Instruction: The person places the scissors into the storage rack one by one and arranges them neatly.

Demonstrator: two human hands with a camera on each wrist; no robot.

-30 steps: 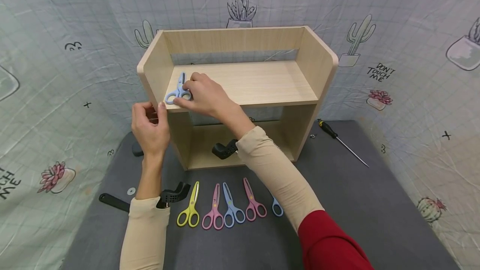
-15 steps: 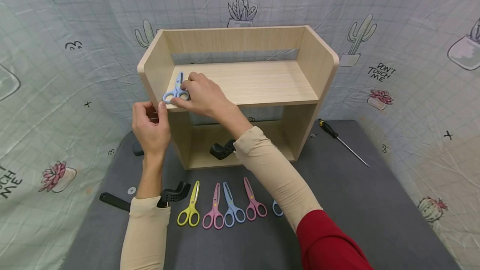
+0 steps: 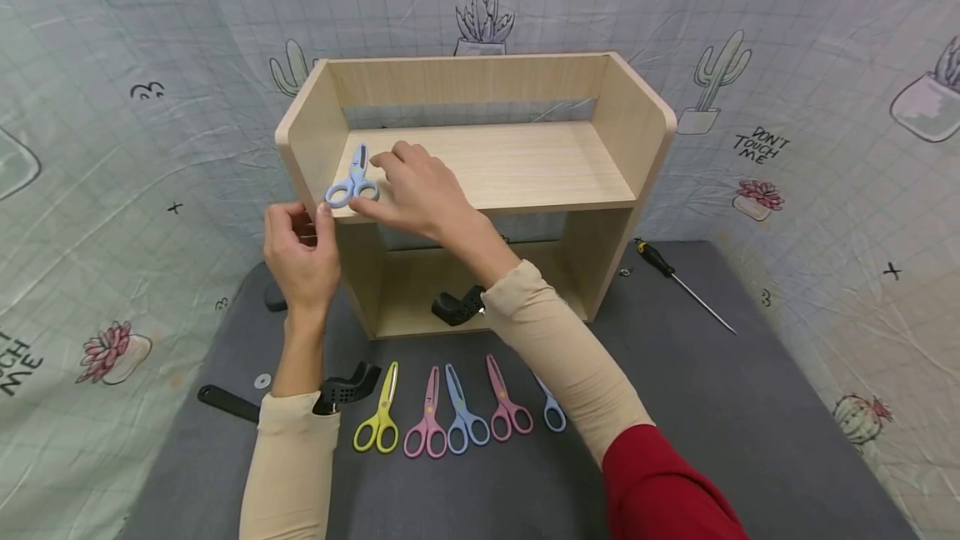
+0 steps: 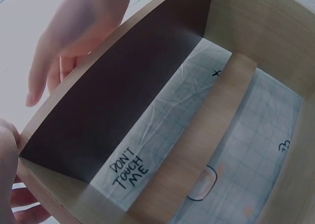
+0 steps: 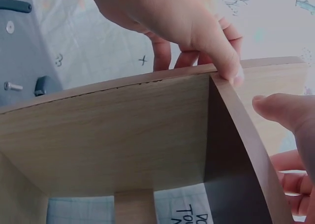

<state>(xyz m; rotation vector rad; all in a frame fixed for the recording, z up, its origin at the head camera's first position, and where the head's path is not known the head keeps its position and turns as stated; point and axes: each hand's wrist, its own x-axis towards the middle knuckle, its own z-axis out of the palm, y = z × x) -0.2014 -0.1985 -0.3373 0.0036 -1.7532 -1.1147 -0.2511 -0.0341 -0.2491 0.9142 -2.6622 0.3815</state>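
Note:
A pale wooden two-tier shelf [image 3: 480, 78] stands upright on the dark table. My left hand [image 3: 303, 252] grips the front edge of its left side panel, thumb at the front corner of the upper board and fingers on the outside. On that board's left end lies a pair of light blue scissors [image 3: 359, 161], blades pointing to the back. My right hand [image 3: 423, 190] is just right of the scissors, fingers spread and lifted off the blades, thumb tip right by the handle loop. The left wrist view shows the left hand [image 4: 7, 170] at the shelf's corner; the scissors are hidden there.
In front of the shelf lies a row of yellow scissors [image 3: 386, 411], pink scissors [image 3: 431, 407] and several more, the rightmost blue pair partly under my right sleeve. A screwdriver [image 3: 658, 260] lies right; a black-handled tool [image 3: 225, 402] and a washer [image 3: 262, 382] lie left.
The scissors slid slightly left toward the side panel. My right hand then let go of them, its fingers opening and drawing back to the right. The left hand stayed in place.

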